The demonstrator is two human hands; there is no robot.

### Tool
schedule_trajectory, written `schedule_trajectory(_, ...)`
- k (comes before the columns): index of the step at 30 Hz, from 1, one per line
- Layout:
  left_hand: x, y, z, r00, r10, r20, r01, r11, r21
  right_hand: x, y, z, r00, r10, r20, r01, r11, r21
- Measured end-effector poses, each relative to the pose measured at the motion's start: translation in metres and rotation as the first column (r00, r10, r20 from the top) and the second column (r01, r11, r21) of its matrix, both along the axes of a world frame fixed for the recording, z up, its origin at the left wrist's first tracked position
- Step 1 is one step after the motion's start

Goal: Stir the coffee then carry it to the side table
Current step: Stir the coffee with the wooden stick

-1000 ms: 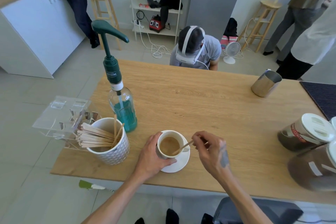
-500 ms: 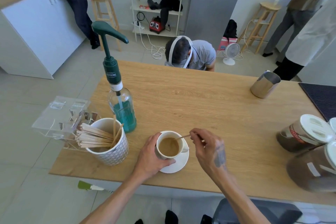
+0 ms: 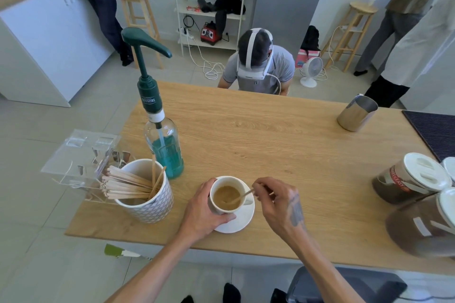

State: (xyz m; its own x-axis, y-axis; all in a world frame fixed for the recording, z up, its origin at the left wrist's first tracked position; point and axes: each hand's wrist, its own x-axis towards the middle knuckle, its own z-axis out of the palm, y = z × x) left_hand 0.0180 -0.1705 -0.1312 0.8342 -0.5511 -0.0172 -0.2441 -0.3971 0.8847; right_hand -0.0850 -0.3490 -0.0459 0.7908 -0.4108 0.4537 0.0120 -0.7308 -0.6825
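Note:
A white cup of milky coffee point(image 3: 227, 195) stands on a white saucer point(image 3: 242, 222) near the front edge of the wooden table point(image 3: 270, 145). My left hand point(image 3: 200, 214) wraps around the cup's left side. My right hand point(image 3: 278, 204), just right of the cup, pinches a thin wooden stir stick point(image 3: 242, 196) whose tip dips into the coffee.
Left of the cup stand a patterned mug of wooden stir sticks point(image 3: 145, 194), a syrup pump bottle point(image 3: 163, 140) and a clear acrylic holder point(image 3: 81, 157). Coffee jars point(image 3: 411, 177) sit at the right, a steel pitcher point(image 3: 357, 113) far right. A person with a headset point(image 3: 257, 66) crouches behind the table.
The stick's tip has swept around inside the cup as my right hand shifted slightly. My left hand kept its hold on the cup. The person behind the table moved their head.

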Motion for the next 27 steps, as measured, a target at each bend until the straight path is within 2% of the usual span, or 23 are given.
schedule_trajectory(4,0.0,0.001,0.0,1.0,0.014,-0.004,-0.014,1.0,-0.001,0.001,-0.006,-0.001,0.995,-0.087,0.049,0.088,0.996,-0.027)
schedule_trajectory(9,0.0,0.002,0.0,1.0,-0.001,-0.009,0.0,1.0,-0.008,0.0,0.006,0.0,1.0,0.005,-0.023,-0.004,0.999,0.038)
schedule_trajectory(14,0.0,0.002,0.001,1.0,0.012,-0.018,-0.012,1.0,-0.011,0.0,-0.005,-0.003,0.989,-0.144,0.027,0.144,0.99,0.004)
schedule_trajectory(18,0.0,0.002,0.001,1.0,0.001,-0.013,-0.001,1.0,-0.009,0.002,0.008,0.001,0.999,0.008,-0.034,-0.006,0.998,0.068)
schedule_trajectory(20,0.0,0.001,0.001,1.0,-0.001,-0.018,0.001,1.0,-0.007,-0.001,0.003,0.0,0.998,-0.014,-0.057,0.019,0.996,0.087)
schedule_trajectory(23,0.0,0.001,0.001,1.0,0.009,-0.021,-0.009,1.0,-0.008,-0.002,-0.006,-0.002,0.991,-0.136,-0.001,0.136,0.991,0.017)
schedule_trajectory(25,0.0,0.002,0.0,1.0,0.009,-0.018,-0.009,1.0,-0.004,0.002,-0.001,-0.001,0.993,-0.112,0.028,0.113,0.994,-0.005)
schedule_trajectory(27,0.001,0.002,-0.001,1.0,0.003,-0.013,-0.003,1.0,-0.003,0.003,0.007,0.0,1.0,-0.018,-0.005,0.018,1.0,0.022)
